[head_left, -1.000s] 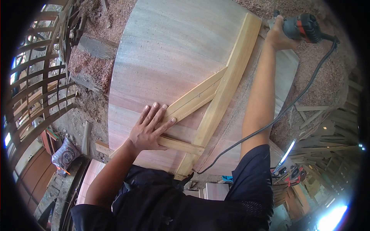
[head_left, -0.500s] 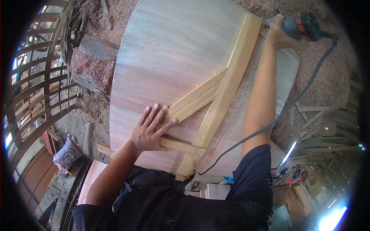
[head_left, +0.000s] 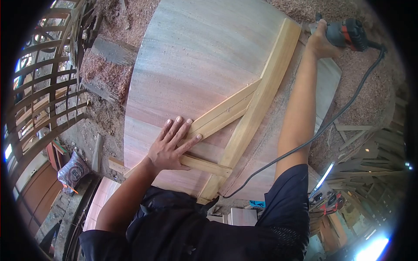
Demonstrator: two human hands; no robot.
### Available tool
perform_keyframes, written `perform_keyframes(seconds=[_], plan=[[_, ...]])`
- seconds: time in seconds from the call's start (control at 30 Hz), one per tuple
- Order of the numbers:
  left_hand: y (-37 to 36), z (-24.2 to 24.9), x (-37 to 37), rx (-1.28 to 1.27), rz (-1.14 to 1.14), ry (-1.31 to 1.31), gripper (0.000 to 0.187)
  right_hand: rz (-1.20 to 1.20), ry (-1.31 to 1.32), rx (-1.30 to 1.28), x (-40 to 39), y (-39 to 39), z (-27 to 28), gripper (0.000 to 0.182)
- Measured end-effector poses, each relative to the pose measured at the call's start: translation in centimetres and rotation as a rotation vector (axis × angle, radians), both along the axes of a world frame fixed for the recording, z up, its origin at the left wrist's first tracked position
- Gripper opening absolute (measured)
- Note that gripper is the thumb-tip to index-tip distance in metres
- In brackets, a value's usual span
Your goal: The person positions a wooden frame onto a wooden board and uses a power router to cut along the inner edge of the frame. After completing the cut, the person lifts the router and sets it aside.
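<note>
Head view: holding a power tool wrapped in the right grip, just beside the upper end of a long batten; resting the left grip, fingers spread wide, over the lower end of a diagonal strip lying on a broad pale panel; trailing a cord across the right arm.

soft, diffuse light falls fairly evenly over the wooden panel, cool bluish toward its top and pinkish lower down, with faint shadows beside the pale strips. a white glare burns out the lower right, fringed with blue; bright daylight shows through the slats at left. the dark shirt swallows most detail. the wide lens bows the slats strongly, black fills the corners, and the outer rim is dim and soft.
</note>
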State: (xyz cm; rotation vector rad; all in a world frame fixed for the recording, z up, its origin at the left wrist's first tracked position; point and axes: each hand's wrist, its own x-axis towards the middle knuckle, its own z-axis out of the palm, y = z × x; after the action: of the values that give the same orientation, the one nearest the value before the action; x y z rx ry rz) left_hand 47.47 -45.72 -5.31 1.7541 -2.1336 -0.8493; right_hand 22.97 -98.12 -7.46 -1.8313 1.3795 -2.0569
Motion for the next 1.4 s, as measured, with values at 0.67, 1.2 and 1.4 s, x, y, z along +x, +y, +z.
perform_keyframes(seconds=[0.67,1.2,1.4], plan=[[-0.2,0.1,0.0,-0.014,-0.047,-0.059,0.115,-0.012,-0.074,0.033,0.5,-0.2,0.1,0.071],[-0.2,0.3,-0.1,-0.024,-0.022,-0.04,0.117,-0.041,0.003,-0.008,0.6,-0.8,0.4,0.068],[-0.2,0.2,-0.1,-0.021,-0.025,-0.042,0.118,-0.038,-0.022,-0.025,0.6,-1.5,0.0,0.07]])
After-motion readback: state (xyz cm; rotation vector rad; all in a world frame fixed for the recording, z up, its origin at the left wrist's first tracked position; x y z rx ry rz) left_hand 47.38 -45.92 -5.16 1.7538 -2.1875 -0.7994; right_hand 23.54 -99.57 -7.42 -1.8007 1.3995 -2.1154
